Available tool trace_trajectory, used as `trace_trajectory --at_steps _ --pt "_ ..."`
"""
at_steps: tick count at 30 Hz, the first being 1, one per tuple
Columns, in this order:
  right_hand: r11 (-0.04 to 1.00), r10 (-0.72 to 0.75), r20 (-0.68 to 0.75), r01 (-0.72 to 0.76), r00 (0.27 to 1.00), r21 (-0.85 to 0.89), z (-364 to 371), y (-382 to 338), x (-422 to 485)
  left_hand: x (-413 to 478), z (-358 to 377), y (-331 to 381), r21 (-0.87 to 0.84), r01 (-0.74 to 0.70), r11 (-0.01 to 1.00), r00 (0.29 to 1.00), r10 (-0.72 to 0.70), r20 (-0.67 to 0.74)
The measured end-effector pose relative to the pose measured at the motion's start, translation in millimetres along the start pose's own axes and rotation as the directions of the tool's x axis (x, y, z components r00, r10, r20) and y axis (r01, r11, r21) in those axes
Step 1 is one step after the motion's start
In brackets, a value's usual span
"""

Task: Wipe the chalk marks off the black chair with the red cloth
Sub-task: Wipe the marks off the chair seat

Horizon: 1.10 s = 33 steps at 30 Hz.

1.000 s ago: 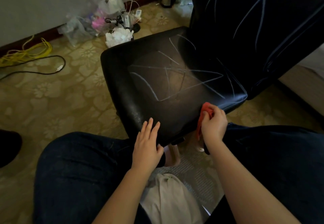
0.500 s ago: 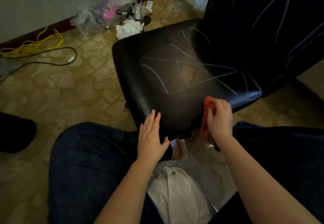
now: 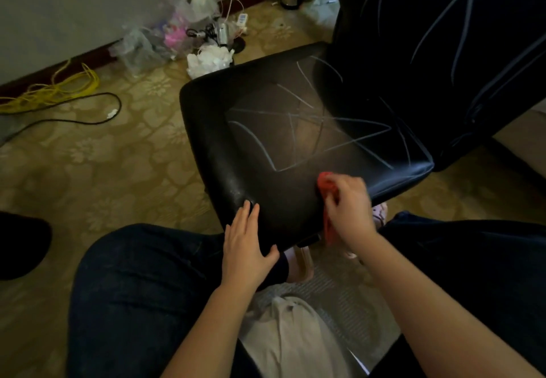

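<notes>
The chair (image 3: 251, 156) is glossy black, its seat and back crossed by pale bluish-white chalk marks (image 3: 291, 129) in straight and curved lines. At the seat's near edge the cloth (image 3: 326, 184) is bright red. Left of the chair, the floor (image 3: 103, 170) is olive-yellow with a pale flower pattern, with a yellow cable (image 3: 53, 94) and a black cable (image 3: 85, 123) on it. In front of the chair, the trousers (image 3: 141, 289) are dark blue.

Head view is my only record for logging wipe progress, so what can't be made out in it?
- Red cloth: head view, mostly covered by the blurred right hand; its contact with the seat is unclear.
- Backrest of the black chair: cut off by the top and right edges, so the full extent of the chalk marks is unseen.
- Seat under the left hand: hidden by the palm.
- Bags by the wall: contents too small and dim.
</notes>
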State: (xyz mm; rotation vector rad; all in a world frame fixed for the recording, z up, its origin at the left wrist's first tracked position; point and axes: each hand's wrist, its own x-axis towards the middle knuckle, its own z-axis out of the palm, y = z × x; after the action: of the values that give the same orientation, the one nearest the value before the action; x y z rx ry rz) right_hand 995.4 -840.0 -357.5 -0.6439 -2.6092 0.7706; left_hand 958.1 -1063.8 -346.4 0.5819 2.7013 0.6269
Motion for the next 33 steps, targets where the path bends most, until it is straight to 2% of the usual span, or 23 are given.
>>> trace_trajectory --at_steps 3,6,7,9,11,13,15,17,19,22,24,26,29,33 --pt "0.945 0.327 -0.113 -0.322 0.938 0.061 -14 11 19 1 -5 -1 0.021 0.001 1.0 1.0 -0.001 0.007" --pt "0.917 0.386 -0.084 -0.372 0.919 0.142 -8 1 9 -3 -2 1 0.011 0.01 1.0 1.0 -0.01 0.012" --pt "0.93 0.34 -0.053 -0.327 0.939 0.17 -1 -5 4 -4 0 2 0.003 0.008 1.0 1.0 -0.008 0.011" --pt "0.973 0.156 0.018 -0.157 0.988 0.17 16 -23 -7 -4 0 4 -0.014 0.001 1.0 1.0 -0.001 0.014" --pt "0.991 -0.025 0.087 0.013 0.996 0.137 27 -40 -12 3 -5 3 -0.073 0.013 0.997 1.0 -0.011 0.02" --pt "0.982 -0.171 0.129 0.158 0.977 0.102 31 -50 -9 9 -15 -2 -0.218 0.059 0.974 0.998 -0.057 0.014" --pt "0.974 -0.225 0.138 0.22 0.964 0.048 30 -47 -2 9 -23 -7 -0.385 0.12 0.915 0.991 -0.134 -0.011" --pt "0.99 -0.138 0.098 0.137 0.986 0.013 25 -28 14 6 -27 -11 -0.435 0.162 0.886 0.979 -0.201 -0.044" --pt "0.999 0.041 0.016 -0.041 0.999 0.01 16 -5 31 4 -29 -11 -0.383 0.197 0.903 0.971 -0.234 -0.055" --pt "0.957 0.288 -0.083 -0.283 0.954 0.062 9 10 41 5 -26 -8 -0.328 0.212 0.921 0.972 -0.233 -0.027" --pt "0.945 0.325 -0.084 -0.321 0.942 0.058 13 3 35 5 -22 -5 -0.346 0.222 0.912 0.97 -0.242 -0.014" --pt "0.963 0.27 -0.066 -0.268 0.961 0.033 22 -10 28 9 -23 -2 -0.403 0.259 0.878 0.958 -0.288 -0.011" --pt "0.997 0.073 0.038 -0.074 0.997 0.004 40 -38 18 15 -23 -2 -0.445 0.289 0.848 0.943 -0.331 -0.018" --pt "0.97 -0.234 0.201 0.242 0.951 -0.016 60 -66 -9 13 -22 -5 -0.442 0.287 0.85 0.941 -0.336 -0.035"
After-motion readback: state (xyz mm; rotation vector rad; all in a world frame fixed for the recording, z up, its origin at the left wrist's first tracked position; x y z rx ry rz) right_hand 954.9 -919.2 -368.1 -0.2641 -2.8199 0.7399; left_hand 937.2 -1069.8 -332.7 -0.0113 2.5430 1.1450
